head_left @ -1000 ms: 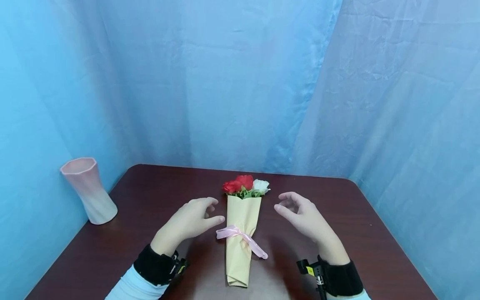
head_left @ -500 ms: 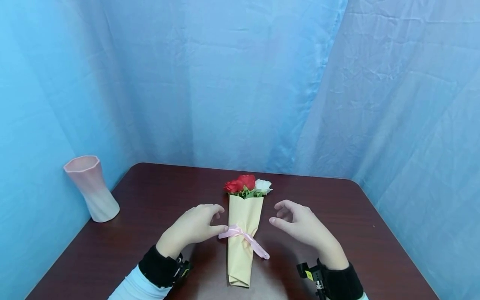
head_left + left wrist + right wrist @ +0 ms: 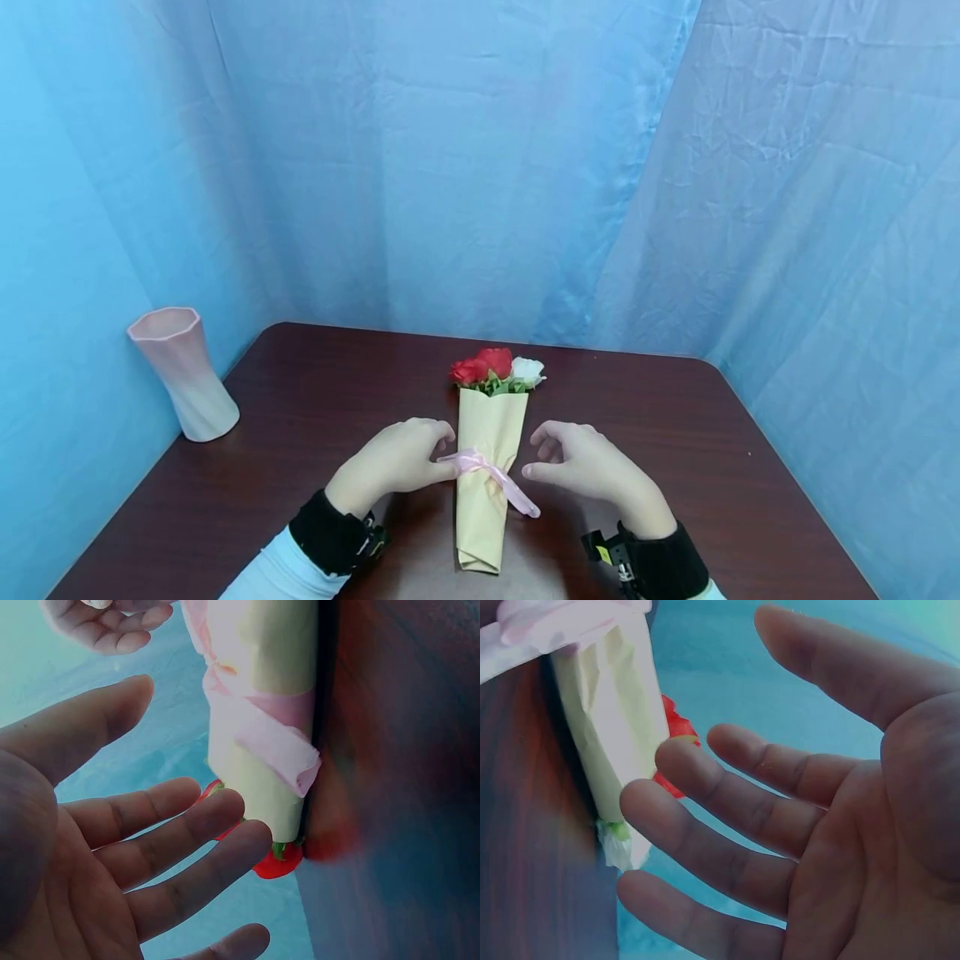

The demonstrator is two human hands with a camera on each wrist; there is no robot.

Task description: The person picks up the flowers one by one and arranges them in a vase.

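Note:
A bouquet wrapped in cream paper lies on the dark wooden table, its red and white flowers pointing away from me. Pink ribbon is tied in a bow around its middle. My left hand hovers at the bouquet's left side, thumb tip by the ribbon's end; whether they touch I cannot tell. On the other side my right hand stays a small gap away from the paper. Both wrist views show spread, relaxed fingers holding nothing, with the wrapped bouquet just beyond the left fingertips.
A pink-to-white twisted vase stands upright at the table's left edge. The brown table has rounded far corners. Blue curtains hang behind it and along both sides.
Both hands have come nearer to the person and closer in on the bouquet from either side. The bouquet and vase have stayed in place on the table.

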